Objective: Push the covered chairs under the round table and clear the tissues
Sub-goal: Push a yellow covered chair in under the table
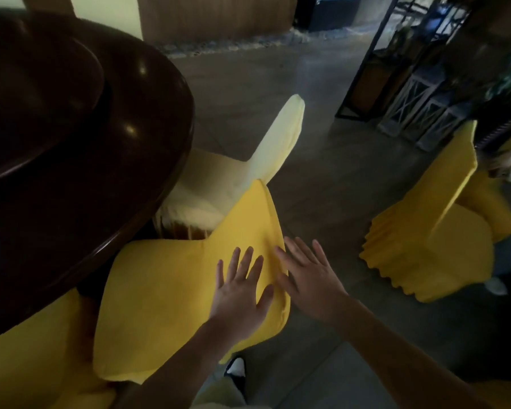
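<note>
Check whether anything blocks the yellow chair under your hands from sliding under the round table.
Nothing visible does. The yellow chair already sits partly beneath the round table rim, with the left hand and right hand flat on its backrest. The space beneath the table is dark and unseen.

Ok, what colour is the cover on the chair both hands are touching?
Bright yellow: the chair cover under the left hand and right hand, seen in the head view.

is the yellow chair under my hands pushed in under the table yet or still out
Partly in: the yellow covered chair has its seat front beneath the round table rim; its back remains outside.
</note>
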